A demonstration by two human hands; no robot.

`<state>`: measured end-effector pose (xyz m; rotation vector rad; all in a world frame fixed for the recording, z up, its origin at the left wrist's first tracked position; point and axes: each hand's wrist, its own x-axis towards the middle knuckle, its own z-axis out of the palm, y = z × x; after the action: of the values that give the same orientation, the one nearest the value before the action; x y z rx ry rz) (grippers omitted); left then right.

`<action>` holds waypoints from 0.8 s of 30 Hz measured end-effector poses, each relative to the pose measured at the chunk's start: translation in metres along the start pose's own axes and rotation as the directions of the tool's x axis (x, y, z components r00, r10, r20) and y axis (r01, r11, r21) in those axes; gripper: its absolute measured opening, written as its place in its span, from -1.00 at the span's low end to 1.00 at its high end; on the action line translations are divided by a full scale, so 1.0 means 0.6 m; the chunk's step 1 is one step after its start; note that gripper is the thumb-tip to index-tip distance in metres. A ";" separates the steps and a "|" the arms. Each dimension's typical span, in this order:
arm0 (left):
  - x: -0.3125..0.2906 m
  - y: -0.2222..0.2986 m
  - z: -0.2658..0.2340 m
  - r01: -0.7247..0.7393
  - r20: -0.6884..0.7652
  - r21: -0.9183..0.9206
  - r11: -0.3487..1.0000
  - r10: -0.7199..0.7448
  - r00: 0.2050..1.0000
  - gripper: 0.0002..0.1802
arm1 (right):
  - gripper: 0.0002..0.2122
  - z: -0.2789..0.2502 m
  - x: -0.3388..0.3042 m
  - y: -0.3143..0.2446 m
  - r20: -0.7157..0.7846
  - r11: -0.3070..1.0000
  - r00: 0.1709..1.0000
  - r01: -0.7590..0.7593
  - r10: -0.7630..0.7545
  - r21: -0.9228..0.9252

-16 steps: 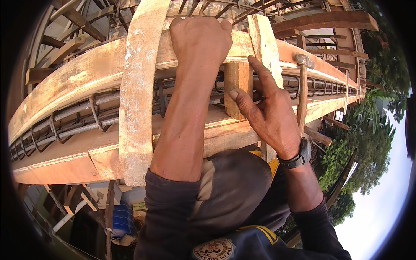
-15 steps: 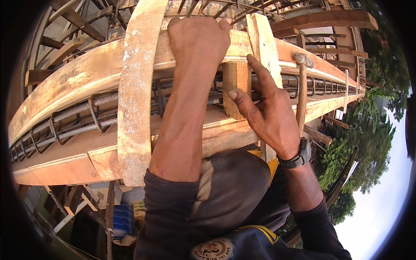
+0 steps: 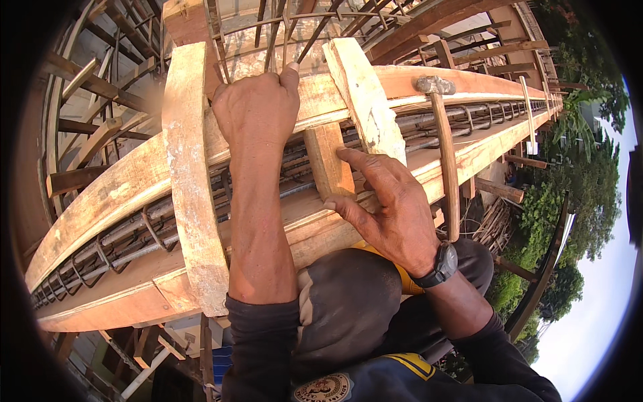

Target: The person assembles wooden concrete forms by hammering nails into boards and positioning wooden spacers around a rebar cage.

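Note:
My left hand [image 3: 258, 110] is closed over the top edge of the far formwork board [image 3: 127, 175], its curled fingers partly hidden on the far side. A short wooden spacer block [image 3: 329, 161] bridges the gap between the far board and the near board [image 3: 120, 308]. Beside this block is my right hand [image 3: 395, 211], thumb and forefinger spread, with the fingertips against or very close to the wood. A hammer [image 3: 447, 161] lies across the boards to the right, its head on the far one. Steel rebar with stirrups [image 3: 144, 231] runs inside the form.
Two pale cross battens, a left one [image 3: 189, 167] and a right one [image 3: 365, 94], span the form. Upright rebar rods [image 3: 284, 33] stand behind it. Timber props [image 3: 94, 87] fill the far left. Trees [image 3: 583, 201] are at the right. My bent knee [image 3: 348, 301] is close to the near board.
The view has shifted, so boards and hammer sit lower and further left. Both hands keep nearly the same places on the form, and the right hand stays spread beside the block.

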<state>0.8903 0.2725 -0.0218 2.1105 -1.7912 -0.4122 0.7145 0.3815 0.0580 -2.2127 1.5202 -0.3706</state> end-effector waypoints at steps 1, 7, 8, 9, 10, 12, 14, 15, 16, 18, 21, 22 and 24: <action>0.000 0.002 0.004 -0.023 -0.075 -0.021 1.000 0.022 0.997 -0.31 | -0.37 0.000 0.001 -0.005 -0.014 0.999 0.999 -0.036 0.036 -0.005; 0.009 0.006 -0.009 0.051 0.094 0.046 0.998 -0.055 0.994 -0.31 | -0.19 0.004 0.009 -0.028 0.121 0.979 0.986 -0.090 0.113 -0.183; 0.008 0.004 -0.008 0.055 0.088 0.051 0.997 -0.060 0.994 -0.31 | -0.19 0.008 0.009 -0.027 0.124 0.977 0.985 -0.097 0.122 -0.188; 0.007 0.004 -0.009 0.062 0.101 0.051 0.997 -0.067 0.993 -0.31 | -0.20 0.011 0.009 -0.026 0.128 0.976 0.983 -0.103 0.129 -0.194; 0.008 0.006 -0.010 0.069 0.113 0.050 0.996 -0.074 0.991 -0.30 | -0.20 0.011 0.009 -0.027 0.123 0.975 0.985 -0.091 0.118 -0.203; 0.007 0.006 -0.012 0.068 0.129 0.049 0.996 -0.074 0.989 -0.29 | -0.22 0.013 0.008 -0.027 0.117 0.973 0.988 -0.069 0.097 -0.222; 0.009 0.003 -0.015 0.053 0.129 0.050 0.997 -0.059 0.990 -0.28 | -0.23 0.017 0.008 -0.028 0.103 0.977 0.991 -0.065 0.088 -0.204; 0.009 0.000 -0.014 0.047 0.122 0.044 0.998 -0.052 0.991 -0.27 | -0.23 0.019 0.009 -0.030 0.095 0.979 0.992 -0.062 0.082 -0.195; 0.008 -0.004 -0.010 0.042 0.116 0.040 0.998 -0.046 0.992 -0.27 | -0.23 0.020 0.009 -0.031 0.083 0.981 0.994 -0.053 0.070 -0.189; 0.009 -0.001 -0.005 0.038 0.116 0.033 0.999 -0.041 0.992 -0.26 | -0.22 0.022 0.007 -0.027 0.059 0.983 0.997 -0.040 0.051 -0.178; 0.008 0.001 -0.002 0.031 0.084 0.024 0.999 -0.033 0.996 -0.28 | -0.23 0.020 0.009 -0.025 0.071 0.985 0.996 -0.035 0.048 -0.171; 0.006 -0.001 0.000 0.023 0.038 0.015 1.000 -0.023 0.999 -0.30 | -0.23 0.020 0.009 -0.026 0.086 0.983 0.995 -0.037 0.054 -0.182; 0.006 0.003 -0.006 0.027 0.051 0.013 1.000 -0.027 0.998 -0.30 | -0.24 0.021 0.011 -0.027 0.113 0.976 0.991 -0.046 0.072 -0.213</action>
<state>0.8910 0.2687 -0.0180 2.1529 -1.7990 -0.4670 0.7357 0.3828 0.0550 -2.2953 1.6198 -0.0576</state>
